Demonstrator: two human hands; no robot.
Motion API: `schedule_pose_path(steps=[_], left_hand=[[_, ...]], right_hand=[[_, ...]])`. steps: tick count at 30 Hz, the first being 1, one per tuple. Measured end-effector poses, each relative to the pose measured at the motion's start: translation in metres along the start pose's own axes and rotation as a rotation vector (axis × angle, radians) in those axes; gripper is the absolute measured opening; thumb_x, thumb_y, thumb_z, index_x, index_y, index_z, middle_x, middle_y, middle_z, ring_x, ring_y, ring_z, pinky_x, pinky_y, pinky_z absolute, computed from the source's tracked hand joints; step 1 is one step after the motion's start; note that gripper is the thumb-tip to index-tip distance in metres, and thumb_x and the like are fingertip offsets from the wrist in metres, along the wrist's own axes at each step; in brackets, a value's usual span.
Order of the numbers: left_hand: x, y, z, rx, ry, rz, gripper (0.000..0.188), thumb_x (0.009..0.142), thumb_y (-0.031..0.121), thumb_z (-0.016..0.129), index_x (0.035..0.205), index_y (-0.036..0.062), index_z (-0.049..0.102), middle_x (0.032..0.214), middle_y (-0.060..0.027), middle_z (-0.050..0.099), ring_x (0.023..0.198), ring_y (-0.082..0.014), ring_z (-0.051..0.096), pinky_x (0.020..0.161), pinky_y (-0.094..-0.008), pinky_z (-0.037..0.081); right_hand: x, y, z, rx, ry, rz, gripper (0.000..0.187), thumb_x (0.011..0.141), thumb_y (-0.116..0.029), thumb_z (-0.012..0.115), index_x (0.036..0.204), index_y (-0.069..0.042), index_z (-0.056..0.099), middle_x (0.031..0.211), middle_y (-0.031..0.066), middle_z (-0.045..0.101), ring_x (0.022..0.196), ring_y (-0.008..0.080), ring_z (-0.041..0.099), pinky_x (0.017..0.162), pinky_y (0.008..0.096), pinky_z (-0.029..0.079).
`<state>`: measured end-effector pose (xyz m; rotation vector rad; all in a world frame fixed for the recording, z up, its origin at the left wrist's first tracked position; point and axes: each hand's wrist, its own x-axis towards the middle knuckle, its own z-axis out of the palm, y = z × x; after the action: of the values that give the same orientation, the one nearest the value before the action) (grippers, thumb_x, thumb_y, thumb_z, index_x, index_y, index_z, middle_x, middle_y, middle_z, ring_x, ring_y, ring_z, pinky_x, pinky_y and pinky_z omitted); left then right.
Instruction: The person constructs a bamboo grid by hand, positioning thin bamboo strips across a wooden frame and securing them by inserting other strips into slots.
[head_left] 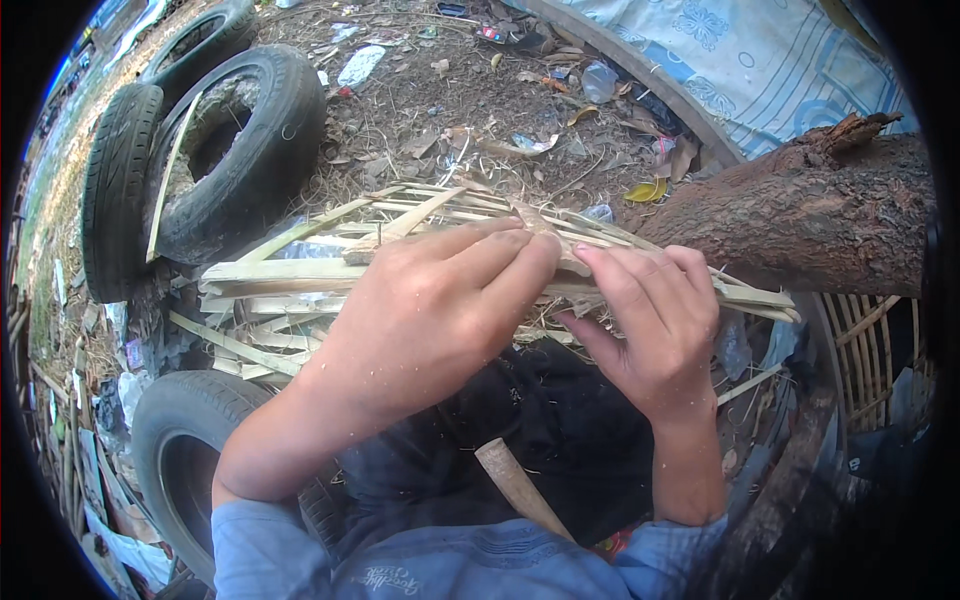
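Observation:
A bundle of split bamboo strips [290, 272] lies crosswise in front of me, pale and of uneven width. My left hand [430, 300] is closed over the strips near the middle, its fingers bent and the gripped part hidden beneath them. Close by on the right, my right hand [650, 325] curls its fingers over a bamboo strip [755, 297], with the thumb below. A thin brown pointed piece [528, 212] sticks up past the left fingertips; its kind is unclear. Across my lap rests a round wooden stick [520, 487], its lower end running out of sight against my shirt.
Worn tires [290, 150] stand at the far left, and another tire [160, 430] lies beside my left elbow. A thick log [790, 210] sits at the right, near a patterned blue sheet [740, 60]. Litter and dry leaves cover the soil [410, 120].

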<state>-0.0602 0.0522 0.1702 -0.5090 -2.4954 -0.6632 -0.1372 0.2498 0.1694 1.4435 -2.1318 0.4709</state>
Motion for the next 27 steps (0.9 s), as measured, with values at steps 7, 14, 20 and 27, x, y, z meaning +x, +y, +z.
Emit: schedule_pose_path(steps=[7,14,20,27], left_hand=[[-0.007,-0.007,0.008,0.022,0.082,0.086,0.038,0.067,-0.003,0.072,0.105,-0.0037,0.065,0.094,-0.0152,0.07,0.093,-0.0305,0.07,0.078,-0.0375,0.058],[-0.01,-0.01,0.007,0.07,0.082,0.132,0.037,0.067,0.0,0.073,0.104,-0.0025,0.065,0.095,-0.0134,0.069,0.09,-0.0287,0.071,0.076,-0.0359,0.058],[-0.002,0.003,-0.002,0.168,-0.062,0.038,0.042,0.071,0.012,0.073,0.109,0.0005,0.062,0.104,-0.012,0.066,0.087,-0.0264,0.069,0.073,-0.035,0.057],[-0.015,0.002,-0.001,0.203,-0.143,0.105,0.038,0.074,0.014,0.07,0.108,-0.0015,0.062,0.103,-0.0128,0.066,0.08,-0.0228,0.069,0.068,-0.0323,0.057]], right_hand=[[-0.004,0.006,0.007,-0.009,0.057,-0.084,0.04,0.075,-0.025,0.075,0.107,-0.004,0.067,0.09,0.0049,0.067,0.078,0.0179,0.065,0.07,0.0338,0.047],[-0.007,0.007,0.008,0.002,0.044,-0.103,0.042,0.075,-0.028,0.075,0.108,-0.005,0.067,0.09,0.0056,0.066,0.078,0.0188,0.065,0.072,0.034,0.049],[-0.003,-0.002,0.001,0.03,-0.039,-0.011,0.047,0.074,-0.034,0.075,0.11,-0.005,0.064,0.086,0.0067,0.062,0.076,0.0215,0.062,0.071,0.0359,0.048],[-0.01,-0.015,0.01,-0.074,-0.042,0.037,0.038,0.079,-0.036,0.066,0.101,-0.005,0.061,0.076,0.0047,0.058,0.07,0.0207,0.059,0.067,0.036,0.044]])
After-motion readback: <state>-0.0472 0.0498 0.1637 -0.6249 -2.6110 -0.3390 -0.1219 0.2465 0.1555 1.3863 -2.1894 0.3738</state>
